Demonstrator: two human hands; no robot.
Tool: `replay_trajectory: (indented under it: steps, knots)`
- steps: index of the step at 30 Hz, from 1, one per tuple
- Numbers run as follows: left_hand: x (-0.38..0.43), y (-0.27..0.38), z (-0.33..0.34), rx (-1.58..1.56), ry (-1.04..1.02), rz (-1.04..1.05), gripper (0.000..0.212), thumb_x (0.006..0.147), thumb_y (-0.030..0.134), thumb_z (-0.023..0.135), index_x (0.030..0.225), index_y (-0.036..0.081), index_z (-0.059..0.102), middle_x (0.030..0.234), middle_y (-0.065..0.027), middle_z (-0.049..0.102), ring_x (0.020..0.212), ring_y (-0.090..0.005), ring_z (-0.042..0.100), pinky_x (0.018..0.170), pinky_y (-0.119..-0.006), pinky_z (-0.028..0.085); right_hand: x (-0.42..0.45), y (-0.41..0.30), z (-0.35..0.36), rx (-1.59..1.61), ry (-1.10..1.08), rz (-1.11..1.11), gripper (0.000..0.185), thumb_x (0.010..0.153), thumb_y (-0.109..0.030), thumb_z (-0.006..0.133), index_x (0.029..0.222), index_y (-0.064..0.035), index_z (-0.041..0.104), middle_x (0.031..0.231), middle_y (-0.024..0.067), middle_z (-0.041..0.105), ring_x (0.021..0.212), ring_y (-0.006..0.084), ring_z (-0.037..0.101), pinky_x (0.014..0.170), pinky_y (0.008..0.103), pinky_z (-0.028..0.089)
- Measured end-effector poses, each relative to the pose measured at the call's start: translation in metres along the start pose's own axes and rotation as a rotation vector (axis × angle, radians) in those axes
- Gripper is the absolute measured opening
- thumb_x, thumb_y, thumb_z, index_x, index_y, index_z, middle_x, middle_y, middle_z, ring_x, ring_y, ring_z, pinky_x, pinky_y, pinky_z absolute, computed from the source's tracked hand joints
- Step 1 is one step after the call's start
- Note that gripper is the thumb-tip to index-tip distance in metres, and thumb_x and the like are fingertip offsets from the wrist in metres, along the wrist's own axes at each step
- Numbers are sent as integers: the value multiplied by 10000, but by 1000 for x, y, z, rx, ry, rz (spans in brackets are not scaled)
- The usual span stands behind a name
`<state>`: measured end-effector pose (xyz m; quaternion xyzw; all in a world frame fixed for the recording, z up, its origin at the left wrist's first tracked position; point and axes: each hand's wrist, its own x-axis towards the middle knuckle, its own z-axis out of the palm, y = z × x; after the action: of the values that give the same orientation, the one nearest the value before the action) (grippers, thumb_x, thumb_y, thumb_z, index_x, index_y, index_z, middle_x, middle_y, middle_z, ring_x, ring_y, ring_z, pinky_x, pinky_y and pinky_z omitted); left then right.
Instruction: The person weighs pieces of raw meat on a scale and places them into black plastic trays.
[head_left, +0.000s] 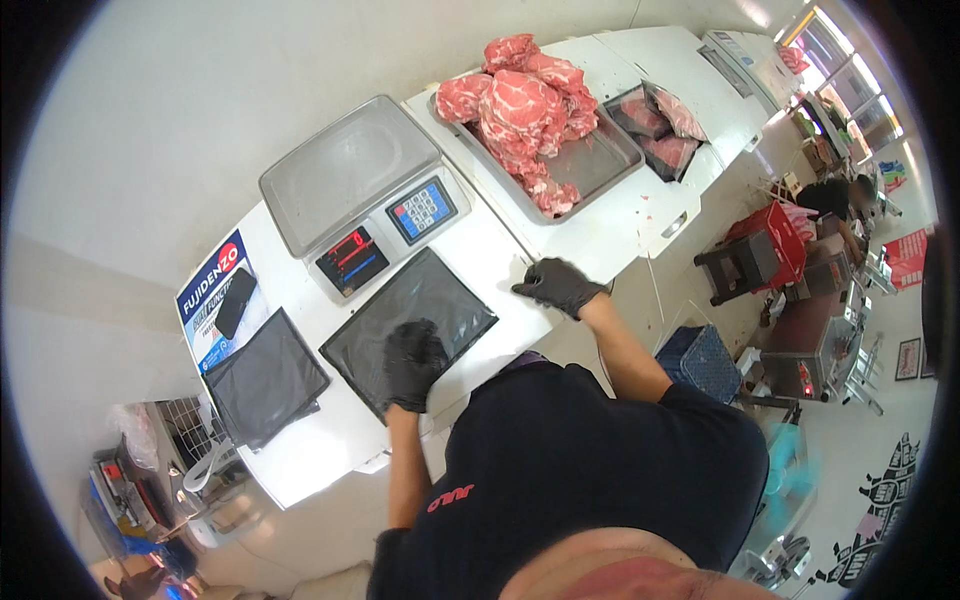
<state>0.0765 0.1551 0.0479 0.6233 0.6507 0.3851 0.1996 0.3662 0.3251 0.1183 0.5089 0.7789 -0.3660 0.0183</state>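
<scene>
My left hand (415, 358), in a black glove, rests on a black plastic bag (442, 289) lying flat on the white freezer lid (352, 450). My right hand (559, 285), gloved too, is at the lid's near edge with fingers curled; whether it holds anything small cannot be told. Beyond the bag stands a digital scale with a bare steel platter (351, 176). A metal tray (615, 161) holds a heap of raw meat (521, 105). Packed meat in black-backed bags (667, 135) lies right of the tray. More black bags (266, 382) lie at the left.
A black phone (235, 304) lies on the printed freezer sticker at the left. A wall runs behind the freezers. On the right are a red crate (780, 240), a blue basket (699, 364) and a turquoise fan (787, 472). Another person (829, 199) is farther off.
</scene>
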Motion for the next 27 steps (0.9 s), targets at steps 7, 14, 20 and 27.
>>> replay_trajectory:
  steps: [7,14,20,27]
  knots:
    - [4,52,81,391,221,-237,443,801,341,758,1169,120,646,1214,-173,554,1159,-389,480,951,-555,393,83,12,-230,-186,957,-291,364,858,-280,649,1176,-103,661,1019,169,707,962,349,684,858,464,535]
    - [57,90,106,573,192,-414,577,785,506,724,1160,91,583,1212,-189,522,1148,-397,460,894,-561,404,212,43,-324,-675,389,-92,702,794,-450,730,1382,-111,549,1372,169,585,1270,347,553,1060,423,449]
    - [58,59,130,829,377,-411,271,861,325,655,1008,104,606,1075,-140,576,983,-347,552,787,-507,455,206,28,-308,-596,400,-162,616,843,-406,682,1356,-84,571,1323,181,616,1225,357,584,1042,424,459]
    - [58,69,114,445,369,-228,127,864,169,617,941,73,648,944,-148,624,910,-367,571,778,-503,460,217,57,-335,-521,445,-300,552,843,-360,671,1315,-81,609,1251,193,650,1177,362,607,1015,415,472]
